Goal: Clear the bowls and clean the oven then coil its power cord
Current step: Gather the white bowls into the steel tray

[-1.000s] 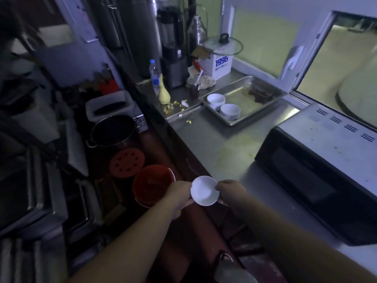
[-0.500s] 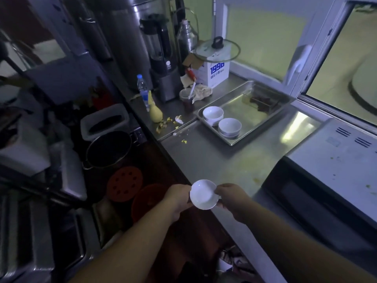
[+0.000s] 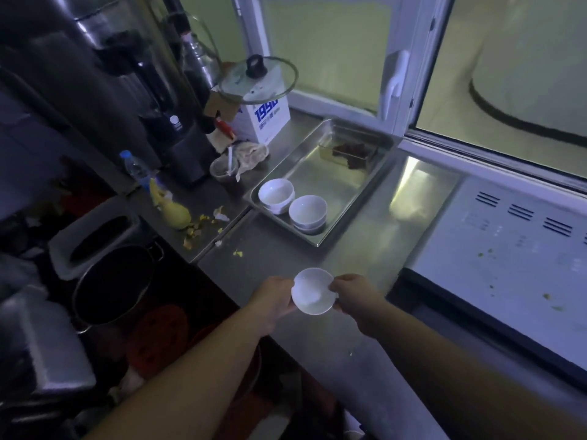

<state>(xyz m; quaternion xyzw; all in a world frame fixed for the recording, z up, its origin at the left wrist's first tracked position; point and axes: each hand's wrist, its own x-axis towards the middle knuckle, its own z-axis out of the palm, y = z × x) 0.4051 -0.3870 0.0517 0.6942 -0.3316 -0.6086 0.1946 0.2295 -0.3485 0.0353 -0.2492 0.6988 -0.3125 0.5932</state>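
we hold a small white bowl between both hands over the near edge of the steel counter; it is round, smooth and plain, tipped so its pale inside faces us. our left hand grips its left rim with curled fingers, and our right hand pinches the right rim. farther off, a metal tray sits on the counter with two more stacks of white bowls in its near-left corner (each stack looks nested, though we cannot count them) and a dark container at its far end. the oven stands to the right, its pale top flecked with crumbs, dark front facing us. left of the tray lie yellow scraps.
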